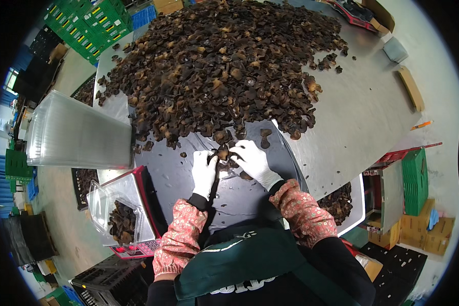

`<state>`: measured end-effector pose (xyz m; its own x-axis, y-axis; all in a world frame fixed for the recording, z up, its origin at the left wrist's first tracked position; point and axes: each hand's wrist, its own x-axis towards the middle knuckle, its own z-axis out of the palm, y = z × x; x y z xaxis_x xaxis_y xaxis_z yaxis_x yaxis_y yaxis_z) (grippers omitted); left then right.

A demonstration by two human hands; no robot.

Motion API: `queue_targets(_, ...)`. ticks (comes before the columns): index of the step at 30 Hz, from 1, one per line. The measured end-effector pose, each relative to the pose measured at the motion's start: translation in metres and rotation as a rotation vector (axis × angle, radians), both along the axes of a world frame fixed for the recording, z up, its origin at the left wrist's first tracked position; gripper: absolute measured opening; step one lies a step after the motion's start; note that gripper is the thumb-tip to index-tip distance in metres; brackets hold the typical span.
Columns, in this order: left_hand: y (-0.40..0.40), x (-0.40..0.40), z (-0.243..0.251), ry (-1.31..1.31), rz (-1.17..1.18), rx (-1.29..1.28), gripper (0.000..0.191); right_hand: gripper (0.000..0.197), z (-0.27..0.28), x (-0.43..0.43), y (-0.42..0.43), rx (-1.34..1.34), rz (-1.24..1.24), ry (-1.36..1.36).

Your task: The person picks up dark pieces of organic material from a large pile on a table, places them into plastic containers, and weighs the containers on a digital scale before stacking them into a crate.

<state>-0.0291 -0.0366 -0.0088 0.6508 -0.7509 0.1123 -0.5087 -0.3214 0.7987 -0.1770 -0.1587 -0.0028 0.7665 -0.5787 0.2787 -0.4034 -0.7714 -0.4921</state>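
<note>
Both hands wear white gloves and meet at the near edge of a large heap of dark brown wood ear mushrooms (214, 72). A mushroom piece (222, 153) is pinched between the thumb and fingers of my left hand (204, 174). On its other side, the bent fingers of my right hand (254, 162) touch dark pieces; whether they grip one is unclear. Loose mushroom pieces (246, 175) lie beneath and beside the fingers on dark plastic sheeting (244, 199). At the left, an open clear plastic clamshell box (99, 206) holding mushrooms rests on a red digital scale (147, 199).
A tall stack of clear plastic containers (78, 134) stands left of the heap. A white tub (359, 214) with mushrooms sits at the lower right, below the metal table (352, 122). Green crates (90, 28) are piled at the upper left.
</note>
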Motion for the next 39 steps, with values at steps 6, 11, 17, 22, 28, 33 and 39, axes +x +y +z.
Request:
queue_targets(6,0.021,-0.01,0.014,0.022,0.106,-0.27,0.014,0.008,0.019,-0.004,-0.002,0.333,-0.244,-0.415)
queue_targets(11,0.042,-0.015,0.02,0.034,0.071,-0.308,0.016,0.011,0.035,-0.023,0.004,0.49,-0.245,-0.449)
queue_targets(17,0.073,-0.025,0.011,0.319,0.044,-0.214,0.026,0.014,0.004,-0.025,0.014,0.349,-0.163,-0.232)
queue_targets(22,0.109,-0.032,0.031,0.363,0.105,-0.221,0.026,0.017,0.002,-0.025,0.005,0.426,-0.23,-0.216)
queue_targets(28,0.156,-0.021,0.036,0.278,0.303,-0.292,0.02,0.019,0.001,-0.017,0.01,0.449,-0.263,-0.193)
queue_targets(33,0.18,-0.021,0.062,0.497,0.37,-0.355,0.016,0.019,0.001,-0.014,0.006,0.437,-0.24,-0.16)
queue_targets(39,0.223,0.023,0.112,-0.324,0.71,-0.389,0.015,0.019,-0.003,-0.018,0.0,0.503,-0.268,-0.194)
